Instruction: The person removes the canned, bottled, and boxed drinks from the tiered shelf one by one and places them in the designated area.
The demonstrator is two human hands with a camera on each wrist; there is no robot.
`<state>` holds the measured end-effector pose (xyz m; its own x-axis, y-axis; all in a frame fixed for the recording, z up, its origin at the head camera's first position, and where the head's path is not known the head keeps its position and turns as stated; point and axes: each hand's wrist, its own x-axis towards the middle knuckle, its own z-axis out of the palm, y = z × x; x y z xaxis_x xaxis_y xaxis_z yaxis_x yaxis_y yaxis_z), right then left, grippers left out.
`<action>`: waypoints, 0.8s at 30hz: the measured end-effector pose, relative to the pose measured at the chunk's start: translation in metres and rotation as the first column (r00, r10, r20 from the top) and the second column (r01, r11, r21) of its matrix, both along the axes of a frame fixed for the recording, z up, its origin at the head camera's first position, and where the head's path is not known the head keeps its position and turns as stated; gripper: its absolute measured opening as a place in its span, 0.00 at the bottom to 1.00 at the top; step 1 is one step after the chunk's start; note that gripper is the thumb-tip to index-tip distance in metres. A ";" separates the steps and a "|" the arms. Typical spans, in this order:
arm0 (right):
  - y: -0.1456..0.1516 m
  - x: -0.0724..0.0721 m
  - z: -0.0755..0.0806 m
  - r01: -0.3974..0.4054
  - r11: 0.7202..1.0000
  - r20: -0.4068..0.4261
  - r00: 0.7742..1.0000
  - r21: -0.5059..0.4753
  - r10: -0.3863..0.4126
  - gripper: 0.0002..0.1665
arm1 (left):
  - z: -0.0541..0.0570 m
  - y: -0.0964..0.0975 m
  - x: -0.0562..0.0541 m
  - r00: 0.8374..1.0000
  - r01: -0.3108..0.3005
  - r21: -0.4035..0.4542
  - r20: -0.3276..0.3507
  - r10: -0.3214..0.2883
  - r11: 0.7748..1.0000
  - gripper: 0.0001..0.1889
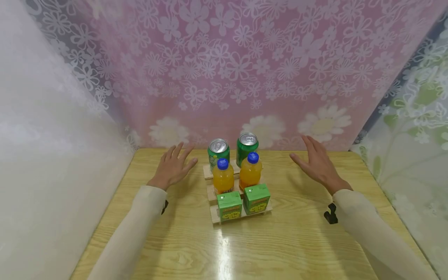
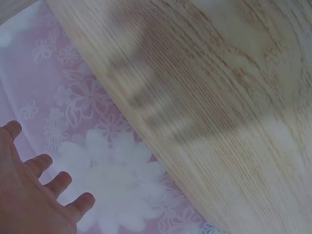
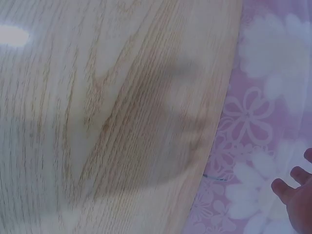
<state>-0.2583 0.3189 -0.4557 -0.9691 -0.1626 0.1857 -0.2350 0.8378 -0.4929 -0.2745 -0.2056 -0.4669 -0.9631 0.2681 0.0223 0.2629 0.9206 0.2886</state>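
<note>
1. Pink, white-flowered fabric (image 1: 224, 70) is hanging behind a pale wood-grain bench (image 1: 182, 249).
2. Mid-bench, a tiered pale wooden stand (image 1: 211, 193) is bearing two green metal cans (image 1: 247, 149), two blue-capped orange bottles (image 1: 250, 175) and two boxy green cartons (image 1: 229, 207), back to front.
3. Either side, well apart from it, the left hand (image 1: 173, 167) and right hand (image 1: 317, 166) are hovering; each grip is holding nothing, fingers apart.
4. Care is probably calling for slow, level moves, clear of the bottles.
</note>
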 end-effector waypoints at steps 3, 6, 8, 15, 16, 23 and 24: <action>-0.005 -0.001 0.001 -0.008 1.000 -0.007 1.000 -0.022 0.008 0.56 | 0.001 0.000 0.002 1.000 0.014 0.023 -0.010 -0.014 1.000 0.39; -0.010 -0.002 0.003 -0.022 0.999 -0.015 1.000 -0.041 0.022 0.56 | 0.001 -0.001 0.003 0.999 0.029 0.035 -0.020 -0.029 0.999 0.39; -0.015 -0.002 0.005 -0.033 0.998 -0.020 0.999 -0.049 0.032 0.56 | 0.001 0.000 0.004 0.999 0.037 0.041 -0.022 -0.036 0.998 0.39; -0.031 -0.006 0.011 -0.060 0.995 -0.048 0.997 -0.076 0.057 0.56 | 0.006 0.005 0.012 0.997 0.068 0.054 -0.036 -0.066 0.996 0.38; -0.034 -0.006 0.012 -0.063 0.995 -0.054 0.997 -0.083 0.059 0.56 | 0.006 0.005 0.013 0.997 0.073 0.056 -0.035 -0.071 0.996 0.38; -0.052 -0.005 0.022 -0.085 0.981 -0.074 0.995 -0.174 0.073 0.54 | 0.005 0.007 0.018 0.992 0.117 0.096 -0.055 -0.112 0.989 0.37; -0.055 -0.006 0.023 -0.092 0.977 -0.075 0.994 -0.190 0.079 0.54 | 0.005 0.008 0.019 0.991 0.126 0.101 -0.064 -0.120 0.987 0.36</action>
<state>-0.2639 0.2643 -0.4329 -0.9376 -0.1988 0.2852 -0.3391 0.7038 -0.6242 -0.2559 -0.1978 -0.4619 -0.9194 0.3774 0.1106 0.3909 0.8458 0.3630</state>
